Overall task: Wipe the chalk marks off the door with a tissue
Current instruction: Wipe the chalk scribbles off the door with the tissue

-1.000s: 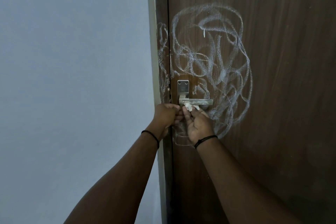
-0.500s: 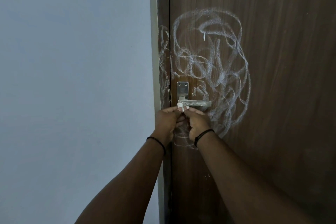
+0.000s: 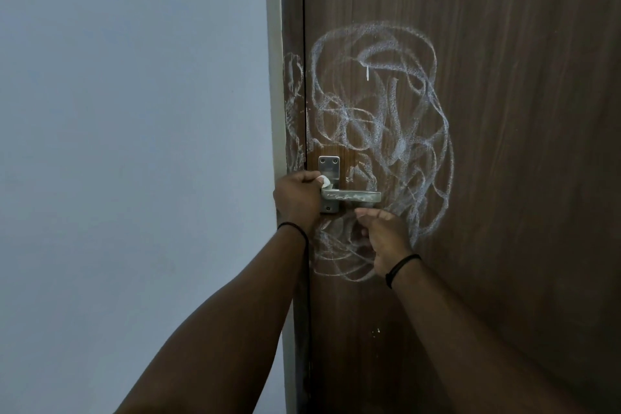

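White chalk scribbles (image 3: 386, 131) cover the dark brown door (image 3: 521, 144) around and below the metal lever handle (image 3: 353, 196), and more chalk (image 3: 293, 104) marks the frame strip to its left. My left hand (image 3: 297, 200) grips a small white wad of tissue (image 3: 324, 181), which peeks out by the thumb against the handle's plate. My right hand (image 3: 386, 235) sits just under the lever with loosely curled fingers and holds nothing, over the lower chalk loops.
A pale blue wall (image 3: 134, 161) fills the left half, with the light door frame edge (image 3: 274, 77) between wall and door. The lever handle sticks out from the door to the right above my right hand.
The tissue has passed from between both hands into my left hand alone, which rose to the handle plate. My right hand let go and dropped below the lever.
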`<action>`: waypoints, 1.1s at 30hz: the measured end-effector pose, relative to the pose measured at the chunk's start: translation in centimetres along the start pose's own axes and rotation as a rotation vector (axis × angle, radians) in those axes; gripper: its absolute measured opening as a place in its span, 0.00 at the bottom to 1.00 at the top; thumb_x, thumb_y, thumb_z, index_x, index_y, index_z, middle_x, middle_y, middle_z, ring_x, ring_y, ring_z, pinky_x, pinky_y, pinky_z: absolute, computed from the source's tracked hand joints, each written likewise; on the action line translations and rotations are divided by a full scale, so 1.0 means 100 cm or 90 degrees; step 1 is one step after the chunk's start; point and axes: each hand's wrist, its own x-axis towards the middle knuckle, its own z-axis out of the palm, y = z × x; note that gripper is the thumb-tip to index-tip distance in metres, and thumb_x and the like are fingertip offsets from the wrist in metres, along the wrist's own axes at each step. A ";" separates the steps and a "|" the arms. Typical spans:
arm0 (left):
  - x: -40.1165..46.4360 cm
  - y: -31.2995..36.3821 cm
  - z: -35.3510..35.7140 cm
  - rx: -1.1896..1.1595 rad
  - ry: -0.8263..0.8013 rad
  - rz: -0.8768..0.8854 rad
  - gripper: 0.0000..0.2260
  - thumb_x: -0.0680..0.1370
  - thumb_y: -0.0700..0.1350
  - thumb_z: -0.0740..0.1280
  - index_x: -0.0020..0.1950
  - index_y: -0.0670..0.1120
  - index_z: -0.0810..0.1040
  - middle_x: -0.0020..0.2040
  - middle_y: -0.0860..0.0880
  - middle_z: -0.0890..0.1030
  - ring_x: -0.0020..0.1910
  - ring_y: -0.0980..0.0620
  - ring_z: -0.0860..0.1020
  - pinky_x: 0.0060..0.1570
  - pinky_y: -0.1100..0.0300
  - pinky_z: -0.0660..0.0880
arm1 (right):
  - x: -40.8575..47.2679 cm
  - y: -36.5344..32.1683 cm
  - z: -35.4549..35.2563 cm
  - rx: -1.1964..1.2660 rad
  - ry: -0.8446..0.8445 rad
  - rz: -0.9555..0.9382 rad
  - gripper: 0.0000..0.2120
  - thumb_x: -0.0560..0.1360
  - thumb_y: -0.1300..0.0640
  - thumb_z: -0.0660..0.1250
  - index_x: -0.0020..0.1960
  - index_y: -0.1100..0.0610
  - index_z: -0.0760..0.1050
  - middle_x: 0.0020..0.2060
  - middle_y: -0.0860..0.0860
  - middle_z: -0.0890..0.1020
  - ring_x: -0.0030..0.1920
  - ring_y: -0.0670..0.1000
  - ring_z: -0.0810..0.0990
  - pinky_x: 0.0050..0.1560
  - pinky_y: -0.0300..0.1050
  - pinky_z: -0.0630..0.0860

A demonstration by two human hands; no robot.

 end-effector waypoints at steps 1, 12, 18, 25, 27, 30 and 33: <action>0.001 0.000 0.000 0.003 -0.003 0.000 0.06 0.71 0.46 0.77 0.38 0.57 0.85 0.32 0.65 0.80 0.39 0.64 0.80 0.35 0.78 0.72 | 0.001 0.000 -0.002 0.001 -0.002 -0.004 0.06 0.79 0.65 0.65 0.52 0.61 0.81 0.34 0.50 0.80 0.23 0.39 0.74 0.23 0.35 0.70; 0.010 -0.021 0.008 -0.100 0.035 -0.094 0.02 0.71 0.41 0.76 0.41 0.47 0.87 0.37 0.47 0.86 0.36 0.47 0.86 0.40 0.49 0.84 | 0.003 -0.001 -0.004 -0.016 -0.012 0.006 0.06 0.78 0.65 0.66 0.50 0.60 0.81 0.36 0.50 0.80 0.31 0.44 0.72 0.23 0.33 0.68; 0.003 -0.034 0.004 -0.156 0.016 -0.068 0.11 0.73 0.39 0.76 0.36 0.55 0.87 0.37 0.51 0.86 0.38 0.52 0.86 0.37 0.58 0.83 | 0.009 -0.004 -0.011 -0.013 0.022 0.001 0.07 0.78 0.67 0.65 0.53 0.63 0.81 0.35 0.50 0.79 0.30 0.45 0.72 0.22 0.30 0.67; 0.005 -0.027 0.006 -0.117 0.015 -0.039 0.09 0.73 0.40 0.76 0.39 0.54 0.86 0.40 0.50 0.87 0.40 0.52 0.86 0.39 0.58 0.82 | 0.007 -0.003 -0.010 -0.030 0.011 -0.002 0.08 0.79 0.66 0.65 0.55 0.63 0.81 0.37 0.50 0.80 0.32 0.44 0.73 0.25 0.32 0.69; 0.004 -0.029 0.004 -0.150 0.003 -0.051 0.11 0.73 0.38 0.76 0.37 0.54 0.86 0.39 0.50 0.87 0.38 0.53 0.86 0.36 0.60 0.82 | 0.007 -0.003 -0.014 -0.030 0.008 -0.007 0.08 0.79 0.66 0.65 0.56 0.64 0.81 0.38 0.49 0.80 0.33 0.43 0.73 0.26 0.31 0.69; 0.002 -0.030 0.001 -0.164 0.001 -0.055 0.13 0.72 0.37 0.76 0.35 0.55 0.87 0.38 0.51 0.86 0.39 0.52 0.86 0.36 0.61 0.81 | 0.007 -0.003 -0.014 -0.041 0.009 -0.008 0.08 0.79 0.66 0.65 0.55 0.63 0.81 0.36 0.50 0.79 0.32 0.44 0.73 0.25 0.31 0.69; 0.001 -0.026 0.003 -0.130 -0.001 -0.052 0.11 0.73 0.39 0.75 0.37 0.55 0.86 0.39 0.52 0.87 0.41 0.51 0.86 0.41 0.58 0.82 | 0.002 -0.003 -0.006 -0.052 0.003 -0.013 0.08 0.79 0.66 0.65 0.55 0.62 0.81 0.38 0.51 0.80 0.33 0.45 0.73 0.24 0.32 0.69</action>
